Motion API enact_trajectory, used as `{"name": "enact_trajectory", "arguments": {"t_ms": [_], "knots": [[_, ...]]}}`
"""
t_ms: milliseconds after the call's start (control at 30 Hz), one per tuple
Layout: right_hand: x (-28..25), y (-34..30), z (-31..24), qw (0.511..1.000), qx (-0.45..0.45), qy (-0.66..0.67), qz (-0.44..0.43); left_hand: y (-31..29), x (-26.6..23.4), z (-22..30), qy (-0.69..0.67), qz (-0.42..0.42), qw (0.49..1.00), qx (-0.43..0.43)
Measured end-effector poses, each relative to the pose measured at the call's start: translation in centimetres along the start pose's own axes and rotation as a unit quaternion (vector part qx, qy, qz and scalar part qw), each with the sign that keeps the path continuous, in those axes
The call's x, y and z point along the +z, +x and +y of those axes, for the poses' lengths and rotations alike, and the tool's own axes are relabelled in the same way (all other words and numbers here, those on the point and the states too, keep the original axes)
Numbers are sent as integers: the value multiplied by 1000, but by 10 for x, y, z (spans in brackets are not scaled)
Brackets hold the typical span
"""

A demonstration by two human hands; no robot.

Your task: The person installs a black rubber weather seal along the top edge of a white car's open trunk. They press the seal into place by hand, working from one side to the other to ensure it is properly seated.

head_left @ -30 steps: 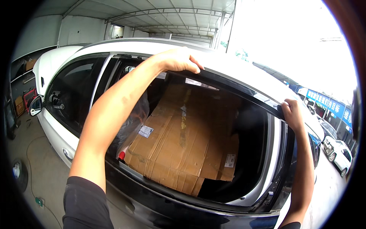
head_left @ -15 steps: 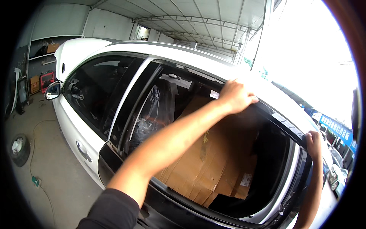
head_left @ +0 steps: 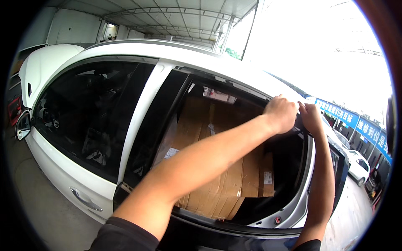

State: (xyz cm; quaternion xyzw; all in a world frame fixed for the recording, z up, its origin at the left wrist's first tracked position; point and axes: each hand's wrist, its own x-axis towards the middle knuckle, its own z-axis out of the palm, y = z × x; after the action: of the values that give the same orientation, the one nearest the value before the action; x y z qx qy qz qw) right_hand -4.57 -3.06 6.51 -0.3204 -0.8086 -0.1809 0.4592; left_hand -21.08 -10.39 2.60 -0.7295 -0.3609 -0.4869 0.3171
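A white car (head_left: 150, 50) with a dark rear door fills the middle of the view. My left hand (head_left: 282, 113) is closed over the upper edge of the rear door's window frame (head_left: 234, 83), knuckles up, its arm crossing the opening. Right beside it, my right hand (head_left: 310, 118) is also closed, at the back upper corner of that frame. What lies under the fingers of both hands is mostly hidden. Through the glassless-looking opening, large brown cardboard boxes (head_left: 228, 180) show inside the car.
The front window (head_left: 92, 113) is closed, with a side mirror (head_left: 23, 125) ahead of it. The hood (head_left: 46, 71) stands raised. At right, another white car (head_left: 358, 165) is parked below a blue banner (head_left: 341, 113). A metal-framed roof (head_left: 167, 16) hangs overhead.
My hands, apart along the frame before, are now close together at its back upper corner. The view has shifted toward the car's rear, and more of the boxes shows.
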Motion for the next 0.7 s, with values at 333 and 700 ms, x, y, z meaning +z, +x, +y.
{"name": "enact_trajectory", "arguments": {"t_ms": [333,700], "knots": [[-42,-28,-23,996,17,-85,6,-59,-170,-105,57,-53,991,-112],[-63,-40,-37,994,54,-93,3,-26,-177,-96,-7,-221,946,-237]]}}
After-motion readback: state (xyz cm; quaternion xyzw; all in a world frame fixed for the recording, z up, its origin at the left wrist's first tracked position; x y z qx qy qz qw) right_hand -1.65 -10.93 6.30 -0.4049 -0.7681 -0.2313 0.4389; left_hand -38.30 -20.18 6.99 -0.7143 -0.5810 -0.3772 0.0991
